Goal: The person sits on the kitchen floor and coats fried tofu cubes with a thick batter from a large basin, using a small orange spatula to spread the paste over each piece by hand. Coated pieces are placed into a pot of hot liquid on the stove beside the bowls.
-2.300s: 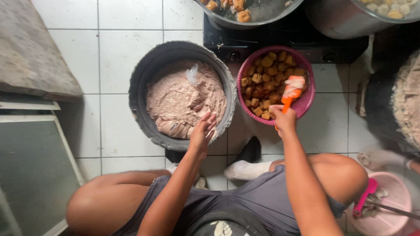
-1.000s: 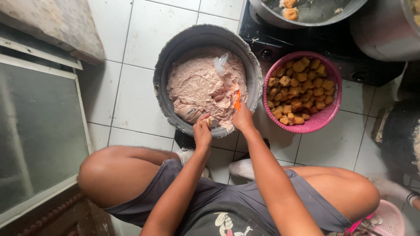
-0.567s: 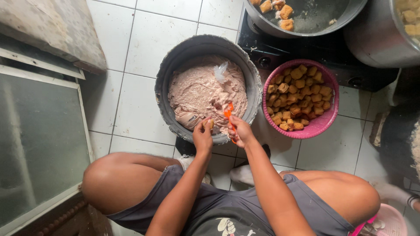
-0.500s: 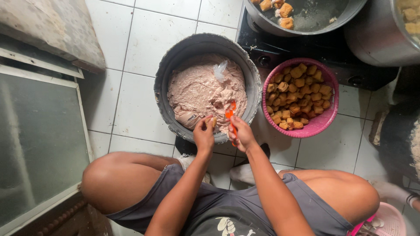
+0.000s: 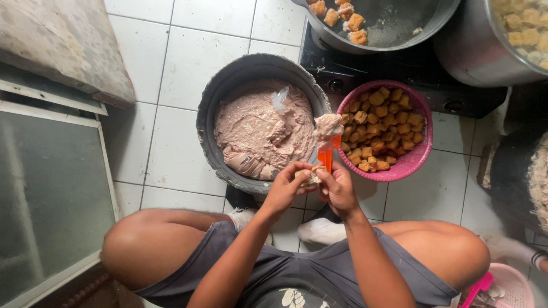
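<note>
My left hand (image 5: 287, 185) holds a small pale piece of fried tofu (image 5: 310, 177) over the near rim of a grey basin (image 5: 212, 97) full of pinkish-brown paste (image 5: 257, 128). My right hand (image 5: 338, 189) grips an orange spoon (image 5: 326, 154) upright, its bowl loaded with a lump of paste (image 5: 326, 125), and its fingertips touch the tofu piece too. Both hands meet between the basin and a pink bowl (image 5: 414, 161) filled with several golden fried tofu cubes (image 5: 381, 128).
A black stove (image 5: 411, 77) at the top carries a wok (image 5: 399, 31) with several frying pieces and a large metal pot (image 5: 502, 51). A clear plastic bit (image 5: 279, 99) lies in the paste. Another pink bowl (image 5: 508, 285) sits bottom right. Glass panel (image 5: 45, 188) at left.
The spoon moved from the fried-piece bowl to the paste basin, scooped up a lump, and my right hand drew back to meet my left hand, which holds the tofu piece.
</note>
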